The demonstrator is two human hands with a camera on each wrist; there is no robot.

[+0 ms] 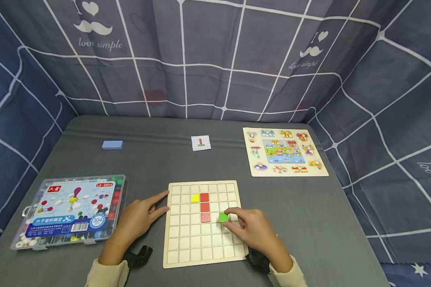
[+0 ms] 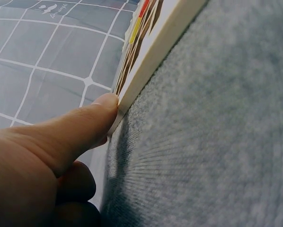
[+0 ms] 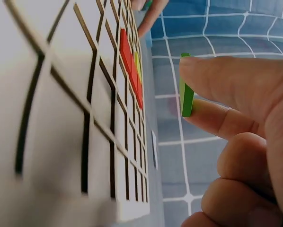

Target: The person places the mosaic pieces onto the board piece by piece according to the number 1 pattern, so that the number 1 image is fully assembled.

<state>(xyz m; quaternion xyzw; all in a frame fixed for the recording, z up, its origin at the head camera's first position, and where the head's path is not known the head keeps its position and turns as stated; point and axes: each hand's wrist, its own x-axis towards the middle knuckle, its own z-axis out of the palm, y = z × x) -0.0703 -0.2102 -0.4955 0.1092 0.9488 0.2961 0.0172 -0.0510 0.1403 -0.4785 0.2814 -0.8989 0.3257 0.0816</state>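
A pale wooden grid board (image 1: 174, 255) lies on the table in the head view. Three red square tiles (image 1: 204, 207) form a column in its cells, with a yellow tile (image 1: 195, 198) left of the top one. My right hand (image 1: 251, 229) pinches a green square tile (image 1: 223, 217) between thumb and index finger, right of the lowest red tile. In the right wrist view this green tile (image 3: 187, 90) is held clear of the board's surface. My left hand (image 1: 140, 217) touches the board's left edge with extended index finger and thumb; its other fingers are folded under.
A clear plastic case (image 1: 72, 211) of coloured parts stands at left. Farther back are a blue block (image 1: 112, 145), a small pattern card (image 1: 201, 143) and a picture puzzle board (image 1: 287, 152). A yellow-green bit (image 1: 277, 235) peeks out behind my right wrist. Curtains surround the table.
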